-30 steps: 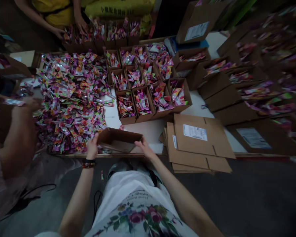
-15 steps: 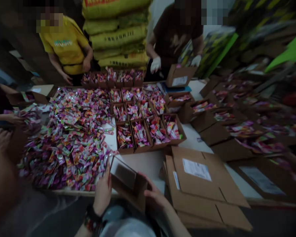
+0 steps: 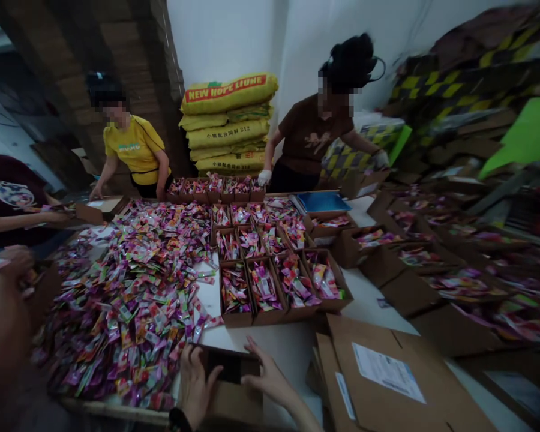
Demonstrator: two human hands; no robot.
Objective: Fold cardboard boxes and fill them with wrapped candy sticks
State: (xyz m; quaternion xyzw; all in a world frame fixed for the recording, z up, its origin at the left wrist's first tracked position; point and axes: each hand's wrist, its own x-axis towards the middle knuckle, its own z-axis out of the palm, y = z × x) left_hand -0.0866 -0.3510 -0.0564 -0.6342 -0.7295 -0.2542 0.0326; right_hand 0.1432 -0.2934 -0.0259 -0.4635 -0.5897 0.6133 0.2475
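Note:
A small brown cardboard box [image 3: 234, 403] with a dark hollow inside stands at the table's near edge, between my two hands. My left hand [image 3: 194, 381] is at its left side, fingers loosely curved and the thumb spread away from them across the box. On the other side, my right hand [image 3: 272, 378] has its fingers stretched out and apart, with the thumb over the box's right part. Whether the fingertips press on the cardboard is hard to tell. Left of the box lies a large heap of small wrapped packets [image 3: 148, 300], mostly purple and pink.
Past my hands stand rows of packet-filled boxes [image 3: 236, 315]. Flattened cartons [image 3: 378, 360] with labels lie at right, before more filled boxes [image 3: 459, 282]. Across the table are a person in yellow [image 3: 137, 153] and a gloved person in brown [image 3: 312, 141]. Other people's arms [image 3: 9, 324] reach in at left.
The box has gone from being held tilted in both hands to standing level at the table edge. My fingers have spread. The camera view has lifted, and the gloved person's box has moved right.

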